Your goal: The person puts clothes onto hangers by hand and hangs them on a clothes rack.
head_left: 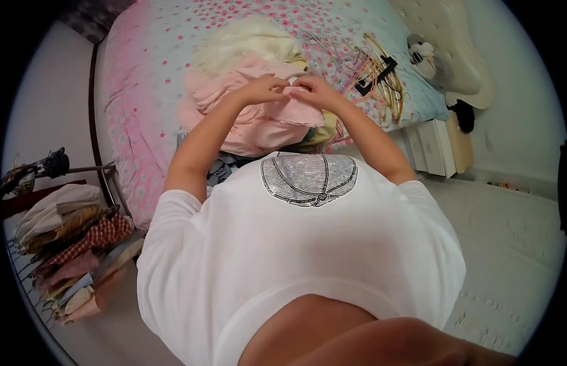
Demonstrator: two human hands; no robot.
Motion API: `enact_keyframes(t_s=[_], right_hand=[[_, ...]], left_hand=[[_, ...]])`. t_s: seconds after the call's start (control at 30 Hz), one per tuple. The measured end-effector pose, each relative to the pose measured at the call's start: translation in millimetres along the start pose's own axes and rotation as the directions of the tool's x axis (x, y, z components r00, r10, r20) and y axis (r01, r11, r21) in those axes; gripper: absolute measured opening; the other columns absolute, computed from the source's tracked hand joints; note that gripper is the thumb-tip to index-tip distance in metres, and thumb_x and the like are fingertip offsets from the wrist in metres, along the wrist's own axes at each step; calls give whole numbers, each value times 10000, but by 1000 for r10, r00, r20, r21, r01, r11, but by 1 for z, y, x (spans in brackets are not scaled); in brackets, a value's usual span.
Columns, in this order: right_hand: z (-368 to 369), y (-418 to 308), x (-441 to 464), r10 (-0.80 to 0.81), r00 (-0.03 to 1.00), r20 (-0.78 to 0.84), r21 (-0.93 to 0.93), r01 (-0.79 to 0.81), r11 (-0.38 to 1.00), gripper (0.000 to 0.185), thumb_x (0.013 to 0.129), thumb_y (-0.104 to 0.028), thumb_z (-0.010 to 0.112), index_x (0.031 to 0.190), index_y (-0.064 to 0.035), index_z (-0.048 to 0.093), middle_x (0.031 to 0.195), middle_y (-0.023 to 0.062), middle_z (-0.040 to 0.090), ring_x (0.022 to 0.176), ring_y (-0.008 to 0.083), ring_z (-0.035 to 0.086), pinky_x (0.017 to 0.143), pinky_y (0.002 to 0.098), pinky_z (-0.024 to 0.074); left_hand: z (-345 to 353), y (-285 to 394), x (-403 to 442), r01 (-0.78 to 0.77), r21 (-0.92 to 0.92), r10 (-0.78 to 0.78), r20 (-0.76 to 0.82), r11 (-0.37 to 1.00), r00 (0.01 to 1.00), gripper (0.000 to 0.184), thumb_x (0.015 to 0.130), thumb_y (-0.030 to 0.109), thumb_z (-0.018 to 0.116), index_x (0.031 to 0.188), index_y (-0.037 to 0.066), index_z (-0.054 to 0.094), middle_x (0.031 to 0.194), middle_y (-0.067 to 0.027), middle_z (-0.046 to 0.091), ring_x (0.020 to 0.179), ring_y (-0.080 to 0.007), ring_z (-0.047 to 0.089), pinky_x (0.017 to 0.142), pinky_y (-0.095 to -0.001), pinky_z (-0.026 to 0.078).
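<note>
Both hands (263,90) (319,93), close together, pinch the pink cloth (295,113), which lies between and beneath them

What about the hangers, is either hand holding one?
No: left hand and right hand are at the pink cloth, while the hangers lie on the bed.

A heap of clothes (253,125) lies before you on the bed (140,67), upper centre, clothes hangers (381,74) to its right toward the headboard (448,36), a bedside cabinet (439,146) at mid-right, hanging garments (82,250) lower left.
</note>
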State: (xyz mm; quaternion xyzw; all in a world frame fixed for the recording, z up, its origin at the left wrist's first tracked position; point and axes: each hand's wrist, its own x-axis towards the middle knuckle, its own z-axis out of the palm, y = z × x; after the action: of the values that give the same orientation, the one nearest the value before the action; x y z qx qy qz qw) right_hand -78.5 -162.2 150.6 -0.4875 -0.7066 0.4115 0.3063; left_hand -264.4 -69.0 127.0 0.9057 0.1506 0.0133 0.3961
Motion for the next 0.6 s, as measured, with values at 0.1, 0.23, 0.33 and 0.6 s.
enact_keyframes(t_s=[0.1, 0.23, 0.33, 0.6], right_hand=[[-15, -16, -6, 9, 998, 56, -164, 0, 987, 234, 772, -265, 601, 835, -39, 608, 655, 60, 556, 578, 123, 489, 535, 268, 386], [-43, -12, -11, -86, 993, 76, -412, 110, 904, 235, 762, -287, 598, 818, -59, 602, 694, 115, 591, 597, 231, 552, 550, 306, 420], [-60, 23, -10, -127, 987, 100, -541, 161, 825, 223, 745, -286, 609, 804, -72, 594, 683, 105, 584, 617, 272, 556, 551, 346, 425], [-113, 79, -13, -205, 972, 112, -672, 226, 705, 201, 738, -243, 608, 716, -58, 533, 644, 111, 548, 611, 293, 542, 556, 394, 424]], left_hand=[[2, -5, -7, -62, 70, 68, -88, 996, 994, 417, 738, 460, 563, 714, 45, 536, 604, -82, 487, 650, -235, 494, 749, -379, 378], [-10, -16, -19, 151, 186, -164, 56, 971, 985, 399, 769, 451, 552, 748, 53, 576, 611, -87, 528, 662, -271, 523, 857, -427, 331], [-13, -16, -23, 224, 418, -245, -2, 881, 969, 366, 784, 425, 537, 738, 67, 594, 629, -90, 547, 687, -269, 538, 799, -425, 342], [-19, -35, -20, 225, 588, -251, -38, 777, 967, 377, 796, 454, 485, 945, 122, 581, 812, -62, 597, 878, -237, 547, 798, -422, 348]])
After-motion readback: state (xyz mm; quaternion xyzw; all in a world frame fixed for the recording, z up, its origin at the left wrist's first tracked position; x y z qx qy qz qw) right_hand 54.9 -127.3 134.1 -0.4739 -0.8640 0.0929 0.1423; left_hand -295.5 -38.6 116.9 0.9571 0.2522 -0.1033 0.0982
